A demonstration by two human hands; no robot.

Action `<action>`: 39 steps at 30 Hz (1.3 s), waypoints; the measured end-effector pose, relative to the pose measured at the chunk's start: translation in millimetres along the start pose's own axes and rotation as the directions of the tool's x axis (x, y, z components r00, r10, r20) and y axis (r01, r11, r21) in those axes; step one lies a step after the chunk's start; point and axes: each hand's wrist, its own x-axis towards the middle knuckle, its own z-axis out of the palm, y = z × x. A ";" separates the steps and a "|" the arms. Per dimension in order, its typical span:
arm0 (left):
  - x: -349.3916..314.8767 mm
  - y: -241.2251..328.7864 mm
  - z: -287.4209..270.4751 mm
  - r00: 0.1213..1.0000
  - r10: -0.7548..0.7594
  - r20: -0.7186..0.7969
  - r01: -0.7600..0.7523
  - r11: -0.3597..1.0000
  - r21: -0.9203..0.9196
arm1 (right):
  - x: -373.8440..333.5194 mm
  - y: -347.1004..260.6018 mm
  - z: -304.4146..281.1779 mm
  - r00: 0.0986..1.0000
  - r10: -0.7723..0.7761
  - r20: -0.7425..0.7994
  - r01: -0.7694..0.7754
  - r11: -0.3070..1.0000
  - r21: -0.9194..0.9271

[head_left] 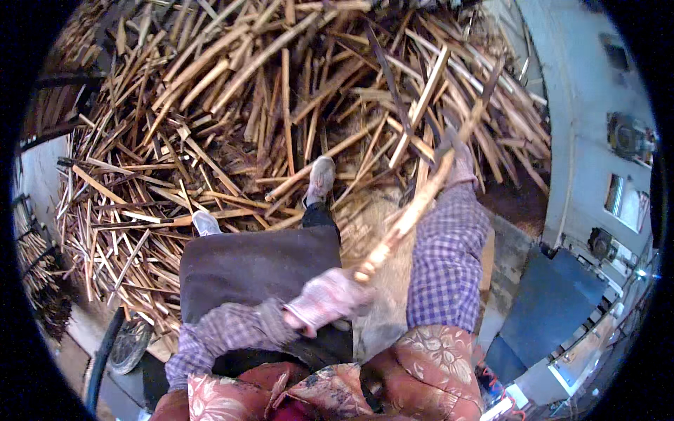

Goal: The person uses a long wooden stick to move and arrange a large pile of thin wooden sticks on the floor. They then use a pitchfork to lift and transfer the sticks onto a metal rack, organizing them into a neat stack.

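A long, pale wooden stick point(397, 237) slants across the view, from near my lap up to the far right. My right hand point(461, 163), in a light work glove, is closed around it along its upper part. My left hand point(324, 300), also gloved, is beside the stick's near end, above my dark-covered lap. Motion smears its fingers, so I cannot tell whether they grip the stick. Checked purple sleeves point(449, 263) cover both forearms. Past my right hand, the stick's far part overlaps the wood pile point(267, 91).
Loose sticks of mixed lengths lie heaped ahead and to the left, around my shoes point(321, 175). A pale machine or cabinet wall point(569, 126) rises on the right, with a dark blue panel point(551, 302) below. At lower left is a round wire-like object point(131, 345) beside a dark bar point(102, 361).
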 end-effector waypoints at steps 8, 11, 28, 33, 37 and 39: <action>-97.5 41.1 -65.4 0.819 -0.472 0.328 0.572 0.721 -0.390 | -94.7 -13.3 72.8 0.997 -0.008 0.080 -0.002 0.992 0.128; -117.0 55.8 -68.5 0.811 -0.495 0.313 0.585 0.674 -0.451 | -134.7 -35.9 94.4 0.999 -0.009 0.049 0.004 0.994 0.114; -21.8 15.4 -70.8 0.772 -0.612 0.173 0.633 0.717 -0.292 | -57.3 -8.9 94.2 0.985 0.172 -0.005 -0.172 0.985 0.014; -82.8 38.8 -43.3 0.850 -0.410 0.330 0.519 0.757 -0.397 | -96.4 -15.4 54.6 0.999 0.036 0.041 -0.039 0.997 0.074; -177.1 4.2 -61.0 0.884 -0.345 0.315 0.444 0.828 -0.341 | -174.0 12.8 97.8 1.000 -0.018 0.023 0.013 0.982 0.191; -219.7 5.5 -71.6 0.891 -0.376 0.254 0.401 0.915 -0.050 | -224.2 17.0 118.1 0.989 -0.058 0.134 0.027 0.974 0.224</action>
